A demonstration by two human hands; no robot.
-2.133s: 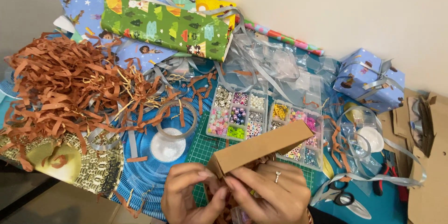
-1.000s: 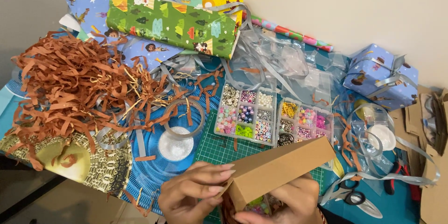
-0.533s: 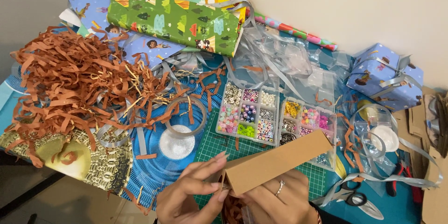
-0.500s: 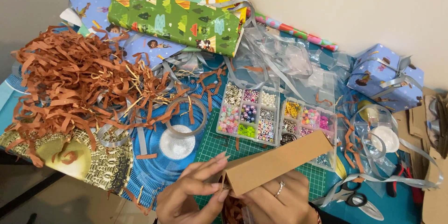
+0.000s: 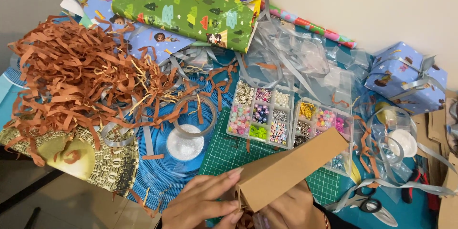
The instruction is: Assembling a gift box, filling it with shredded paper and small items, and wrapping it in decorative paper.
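A long brown cardboard box (image 5: 291,168) is held tilted above the green cutting mat (image 5: 224,151), near the bottom edge of the view. My left hand (image 5: 202,203) grips its near, open end with fingers on the top and side. My right hand (image 5: 291,208) supports the box from underneath and is mostly hidden by it. Bits of brown paper shred show at the box's open end.
A heap of brown paper shred (image 5: 76,74) covers the left. Two clear bead organisers (image 5: 267,114) lie behind the box. Green wrapping paper (image 5: 183,12), a blue wrapped gift (image 5: 405,78), a tape roll (image 5: 194,117), grey ribbon (image 5: 286,55) and scissors (image 5: 372,206) surround the mat.
The box has stayed in both hands and tilted slightly, its far end now raised toward the right. The view has shifted a little closer and downward.
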